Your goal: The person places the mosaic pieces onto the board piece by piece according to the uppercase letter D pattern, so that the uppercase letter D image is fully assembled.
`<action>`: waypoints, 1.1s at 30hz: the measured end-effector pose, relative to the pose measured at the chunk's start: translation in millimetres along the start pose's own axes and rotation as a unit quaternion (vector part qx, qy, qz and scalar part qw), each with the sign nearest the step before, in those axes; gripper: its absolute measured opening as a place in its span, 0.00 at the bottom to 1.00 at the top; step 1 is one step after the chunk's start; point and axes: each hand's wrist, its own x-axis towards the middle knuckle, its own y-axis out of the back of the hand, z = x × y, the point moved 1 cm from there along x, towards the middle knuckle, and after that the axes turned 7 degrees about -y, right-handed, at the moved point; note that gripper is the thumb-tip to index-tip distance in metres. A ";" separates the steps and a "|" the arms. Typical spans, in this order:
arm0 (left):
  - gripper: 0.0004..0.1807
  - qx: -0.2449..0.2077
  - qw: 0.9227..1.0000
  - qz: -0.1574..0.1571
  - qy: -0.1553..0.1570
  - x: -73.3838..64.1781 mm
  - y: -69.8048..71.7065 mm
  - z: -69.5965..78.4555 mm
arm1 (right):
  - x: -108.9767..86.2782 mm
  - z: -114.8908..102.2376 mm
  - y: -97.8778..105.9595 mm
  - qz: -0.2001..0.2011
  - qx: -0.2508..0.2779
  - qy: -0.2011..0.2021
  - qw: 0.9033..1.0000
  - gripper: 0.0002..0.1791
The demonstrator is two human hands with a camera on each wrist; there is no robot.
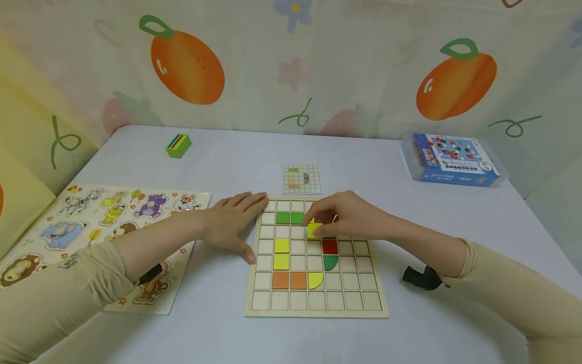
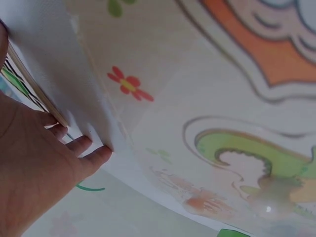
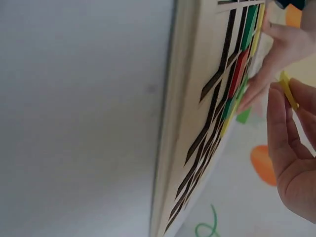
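My right hand [image 1: 352,216] pinches a yellow tile [image 1: 313,231] between thumb and fingers over the upper middle of the wooden grid board [image 1: 316,313]. In the right wrist view the tile [image 3: 288,90] shows edge-on, above the board's surface. My left hand [image 1: 234,222] rests at the board's left edge, its fingers spread and straight. Set in the grid are green squares [image 1: 283,218], yellow squares [image 1: 281,245], orange squares [image 1: 280,280], a red square [image 1: 330,246], a yellow quarter-circle [image 1: 315,280] and a green quarter-circle [image 1: 330,262]. My right hand covers some upper-right cells.
Behind the board lies a small printed pattern card [image 1: 302,179]. An animal knob puzzle [image 1: 95,222] sits under my left forearm. A green block with coloured slots [image 1: 178,146] stands at the back left, a blue box [image 1: 456,159] at the back right.
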 end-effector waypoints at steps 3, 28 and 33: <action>0.72 0.004 1.000 -0.002 0.000 1.0 0.1 -0.2 | 8.4 -8.1 -5.6 0.003 0.000 -0.002 1.000 0.10; 0.72 0.015 1.000 0.001 0.000 1.1 -0.8 -3.0 | 50.6 -35.5 -30.9 0.020 -0.073 -0.031 0.997 0.04; 0.72 0.013 1.000 0.002 -0.001 1.5 -1.4 -3.2 | 51.1 -34.2 -31.3 0.018 -0.072 -0.027 0.997 0.04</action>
